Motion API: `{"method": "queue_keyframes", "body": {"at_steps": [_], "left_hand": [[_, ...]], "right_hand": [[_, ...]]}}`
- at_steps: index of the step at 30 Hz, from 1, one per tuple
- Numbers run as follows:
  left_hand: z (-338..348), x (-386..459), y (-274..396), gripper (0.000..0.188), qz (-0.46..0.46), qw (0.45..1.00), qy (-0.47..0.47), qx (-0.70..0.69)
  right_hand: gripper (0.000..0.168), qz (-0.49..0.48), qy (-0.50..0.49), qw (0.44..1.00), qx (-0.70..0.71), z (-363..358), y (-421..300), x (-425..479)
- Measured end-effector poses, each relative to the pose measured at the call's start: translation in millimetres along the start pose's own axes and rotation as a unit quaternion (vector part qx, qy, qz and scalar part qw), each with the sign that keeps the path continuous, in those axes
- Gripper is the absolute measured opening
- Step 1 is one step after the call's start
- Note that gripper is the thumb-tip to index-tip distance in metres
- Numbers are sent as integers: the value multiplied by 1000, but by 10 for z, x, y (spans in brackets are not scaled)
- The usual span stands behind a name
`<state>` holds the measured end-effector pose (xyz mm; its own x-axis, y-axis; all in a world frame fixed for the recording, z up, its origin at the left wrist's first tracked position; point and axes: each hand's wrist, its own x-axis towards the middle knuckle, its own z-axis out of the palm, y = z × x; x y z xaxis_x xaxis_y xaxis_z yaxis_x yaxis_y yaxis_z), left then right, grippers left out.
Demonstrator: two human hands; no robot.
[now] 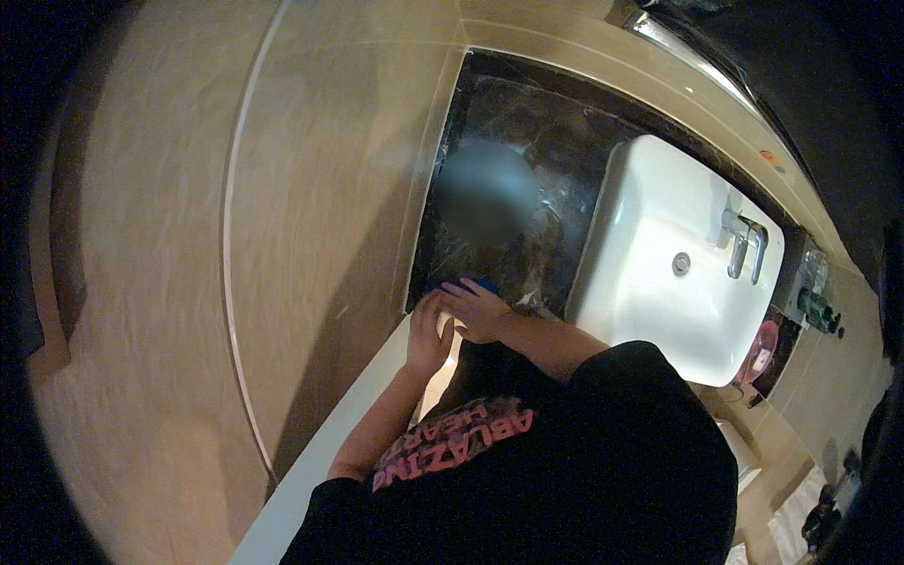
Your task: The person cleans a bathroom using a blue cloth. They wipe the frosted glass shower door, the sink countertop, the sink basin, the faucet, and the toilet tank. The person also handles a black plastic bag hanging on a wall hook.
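My right hand (pixel 474 309) lies over a blue cloth (pixel 483 284) at the front edge of the dark marble countertop (pixel 544 131). Its fingers cover much of the cloth, so only a thin blue strip shows along the far side. Close against it, my left hand (pixel 428 337) has its fingertips at the same spot. How far the left fingers grip the cloth is hidden. To the right of both hands stands a white ceramic washbasin (pixel 635 296) with a chrome faucet (pixel 741 240) and a round drain (pixel 681 264).
A tiled wall (pixel 318 176) borders the countertop on the left. Past the basin are a green bottle (pixel 816 311) and a pink translucent dish (pixel 761 357). A round blurred patch (pixel 489 194) covers part of the counter. White towels (pixel 794 519) appear at lower right.
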<state>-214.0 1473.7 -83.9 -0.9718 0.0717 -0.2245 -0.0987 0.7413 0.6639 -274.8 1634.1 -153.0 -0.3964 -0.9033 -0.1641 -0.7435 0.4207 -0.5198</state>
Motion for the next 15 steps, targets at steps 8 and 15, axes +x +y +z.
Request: {"method": "queue_keyframes", "body": {"at_steps": [8,15], "left_hand": [[136,517,174,81,12,977,-171,124],[287,607,44,93,-23,937,-275,215]], "right_hand": [[75,283,48,951,-116,-1040,1333,-106],[73,450,219,858,-112,-1129,1969,-79]]}}
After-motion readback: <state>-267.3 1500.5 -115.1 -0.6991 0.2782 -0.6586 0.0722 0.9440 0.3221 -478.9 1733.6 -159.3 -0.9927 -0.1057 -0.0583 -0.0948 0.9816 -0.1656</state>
